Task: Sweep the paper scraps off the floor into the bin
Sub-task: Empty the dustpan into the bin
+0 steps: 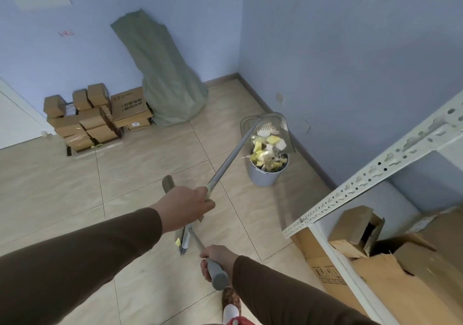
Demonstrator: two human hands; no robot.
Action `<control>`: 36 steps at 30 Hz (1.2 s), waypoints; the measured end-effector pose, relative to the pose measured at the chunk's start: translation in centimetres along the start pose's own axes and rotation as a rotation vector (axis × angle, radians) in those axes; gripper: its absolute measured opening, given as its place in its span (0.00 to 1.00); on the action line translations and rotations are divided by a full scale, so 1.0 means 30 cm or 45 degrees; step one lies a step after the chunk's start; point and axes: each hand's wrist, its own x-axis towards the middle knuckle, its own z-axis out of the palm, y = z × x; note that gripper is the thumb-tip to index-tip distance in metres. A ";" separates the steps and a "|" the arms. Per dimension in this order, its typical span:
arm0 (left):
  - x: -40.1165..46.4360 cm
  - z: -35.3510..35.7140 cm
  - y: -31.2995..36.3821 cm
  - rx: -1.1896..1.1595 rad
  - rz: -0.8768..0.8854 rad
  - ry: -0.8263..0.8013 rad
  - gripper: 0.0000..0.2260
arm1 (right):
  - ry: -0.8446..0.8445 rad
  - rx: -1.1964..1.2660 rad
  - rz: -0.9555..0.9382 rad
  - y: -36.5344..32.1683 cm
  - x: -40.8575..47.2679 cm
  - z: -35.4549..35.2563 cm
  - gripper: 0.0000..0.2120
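Observation:
My left hand (185, 207) grips the long grey handle of a clear dustpan (271, 126), which is lifted and tipped over the grey bin (268, 174) by the right wall. Yellow and white paper scraps (265, 149) are sliding from the pan into the bin. My right hand (215, 257) holds the grey handle end of the broom (186, 239); its head points down at the floor below my left hand. One yellow scrap (178, 242) lies on the tiles beside the broom head.
A stack of cardboard boxes (87, 119) and a green sack (165, 74) stand against the far wall. A white metal shelf (375, 174) with cardboard boxes (375, 262) under it is on the right. My slippered foot (230, 304) is at the bottom edge.

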 end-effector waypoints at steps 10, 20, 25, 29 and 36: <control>0.016 -0.042 -0.003 0.071 -0.020 0.044 0.17 | -0.001 -0.050 0.002 -0.024 -0.009 -0.015 0.05; -0.052 -0.089 -0.116 0.064 -0.222 0.123 0.21 | -0.068 -0.118 -0.021 -0.120 -0.115 0.013 0.05; -0.124 -0.091 -0.282 -0.098 -0.427 0.215 0.16 | -0.061 -0.112 -0.033 -0.195 -0.225 -0.020 0.05; -0.205 -0.078 -0.506 -0.384 -0.589 0.379 0.14 | -0.037 0.006 0.011 -0.294 -0.290 -0.069 0.08; -0.239 0.079 -0.969 -1.034 -0.873 0.411 0.11 | 0.080 0.027 0.074 -0.459 -0.291 -0.062 0.09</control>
